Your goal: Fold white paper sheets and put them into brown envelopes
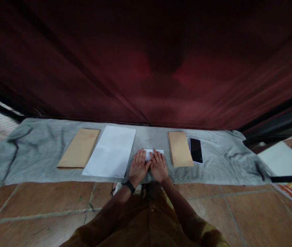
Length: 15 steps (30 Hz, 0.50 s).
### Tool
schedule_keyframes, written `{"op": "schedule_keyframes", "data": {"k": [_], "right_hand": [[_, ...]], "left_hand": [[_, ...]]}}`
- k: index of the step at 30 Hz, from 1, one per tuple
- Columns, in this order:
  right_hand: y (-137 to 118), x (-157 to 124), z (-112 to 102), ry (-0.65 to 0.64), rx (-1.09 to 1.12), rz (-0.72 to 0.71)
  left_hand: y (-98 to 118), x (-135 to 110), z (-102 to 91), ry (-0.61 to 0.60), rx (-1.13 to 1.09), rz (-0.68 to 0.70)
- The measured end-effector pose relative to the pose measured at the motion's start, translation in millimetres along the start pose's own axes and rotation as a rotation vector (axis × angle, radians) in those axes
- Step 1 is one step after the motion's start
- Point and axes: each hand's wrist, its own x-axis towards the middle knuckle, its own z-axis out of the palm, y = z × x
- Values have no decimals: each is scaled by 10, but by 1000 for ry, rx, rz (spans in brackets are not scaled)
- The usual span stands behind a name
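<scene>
A small piece of white paper [149, 153], seemingly folded, lies on the grey cloth in front of me. My left hand [138, 167] rests flat on its left part, fingers stretched out. On its right part lies my right hand [158, 165], also flat. The thumbs come close together over the paper, and much of it is hidden under both hands. To the left is a stack of large white sheets [111, 151]. Just right of my right hand lies a pile of brown envelopes [180, 149].
Farther left lies another pile of brown envelopes [79, 148]. A phone [195, 150] with a dark screen sits beside the right pile. The grey cloth [220, 154] covers a long narrow surface. Behind it hangs a dark red curtain [125, 82]. Below is a tiled floor [48, 199].
</scene>
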Motion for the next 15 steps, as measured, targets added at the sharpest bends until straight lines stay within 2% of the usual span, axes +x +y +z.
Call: {"op": "schedule_keyframes", "data": {"k": [8,15], "right_hand": [[82,99,-27,26,0,-19],[162,-72,44,102,-90,76]], "left_hand": [[25,24,-23,-18,34,6],[57,38,-91,-40,37,6]]}}
